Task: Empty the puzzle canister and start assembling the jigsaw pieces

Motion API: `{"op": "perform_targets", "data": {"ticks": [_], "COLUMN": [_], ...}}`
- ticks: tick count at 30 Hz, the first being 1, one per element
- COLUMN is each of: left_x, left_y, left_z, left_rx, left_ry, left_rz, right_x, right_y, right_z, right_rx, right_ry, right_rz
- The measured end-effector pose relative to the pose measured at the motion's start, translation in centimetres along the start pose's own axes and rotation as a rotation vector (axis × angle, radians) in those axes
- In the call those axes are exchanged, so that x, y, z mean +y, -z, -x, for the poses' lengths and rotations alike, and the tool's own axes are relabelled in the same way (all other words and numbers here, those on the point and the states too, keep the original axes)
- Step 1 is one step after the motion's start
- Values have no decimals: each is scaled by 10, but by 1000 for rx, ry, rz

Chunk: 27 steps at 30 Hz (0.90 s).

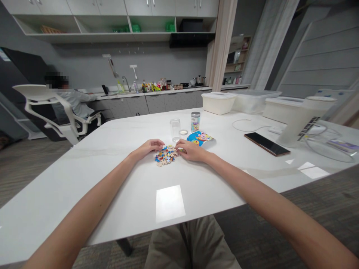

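Left grip (155, 145) rests at ten o'clock of the puzzle pieces (165, 156), fingers loosely curled; I cannot tell whether the fingertips are apart or hold a piece. From there, a careless inward sweep could push pieces off the heap, or flip some so that their printed faces end up underneath.

The pieces lie in one loose, overlapping heap on the bench (56, 186), between the hands. Plain backs and coloured faces are mixed, so a piece could easily be misread or missed beneath another. The glossy bench top probably gives little hold, so a light brush could send thin pieces sliding.

At one o'clock of the heap, near it, stands a clear jar (175, 129), with a round lid (183, 132) lying just beside. A forward reach could knock the jar over.

Right grip (190, 150) sits at three o'clock, thumb and fingers bent together at the heap's edge; whether they clamp a piece is too small to tell. A knuckle could nudge the picture sheet (199, 138) just beyond, at two o'clock, into the printed canister (195, 121). The phone (267, 144), well apart at three o'clock, seems at little risk.
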<state>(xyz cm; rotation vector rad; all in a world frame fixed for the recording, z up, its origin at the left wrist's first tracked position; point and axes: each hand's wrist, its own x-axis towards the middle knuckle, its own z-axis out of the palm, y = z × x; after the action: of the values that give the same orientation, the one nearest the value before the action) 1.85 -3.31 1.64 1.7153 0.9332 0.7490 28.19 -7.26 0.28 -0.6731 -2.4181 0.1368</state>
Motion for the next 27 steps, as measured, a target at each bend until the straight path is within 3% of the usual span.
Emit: {"op": "perform_targets", "data": {"ticks": [3,12,20,27], "left_x": [0,0,0,0], "left_y": [0,1,1,0], "left_z": [0,0,0,0], "left_rx": [-11,-13,-11,-14], "left_ry": [0,-10,-8,-7], "left_rz": [-3,-22,-22,-16], "right_x": [1,2,3,5], "right_y": [0,0,0,-3], "right_z": [-1,0,0,-2], "right_rx": [-41,3,-65,18], "right_ry": [-1,-13,-38,5], "right_rz": [4,-16,-9,32]}}
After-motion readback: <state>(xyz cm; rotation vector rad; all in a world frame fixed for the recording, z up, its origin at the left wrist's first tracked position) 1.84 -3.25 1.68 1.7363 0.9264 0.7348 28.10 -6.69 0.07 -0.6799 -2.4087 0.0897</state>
